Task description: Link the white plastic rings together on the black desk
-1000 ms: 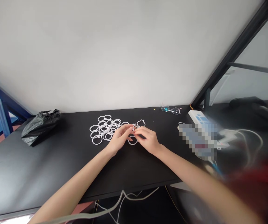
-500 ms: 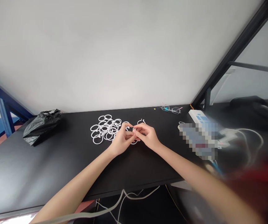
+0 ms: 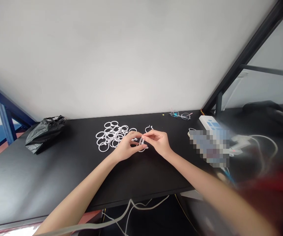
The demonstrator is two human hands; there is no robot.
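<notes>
Pinching white ring (image 3: 141, 143): held between left hand (image 3: 127, 147) and right hand (image 3: 158, 141), stood on edge, long axis roughly vertical. Ring pile (image 3: 112, 135) beyond left hand on bench (image 3: 57, 170).

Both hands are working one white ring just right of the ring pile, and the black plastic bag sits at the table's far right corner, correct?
Not quite. In the head view the black plastic bag lies at the table's far left corner, not the right. The rest holds: the left hand and right hand pinch one white ring just right of the ring pile.
</notes>
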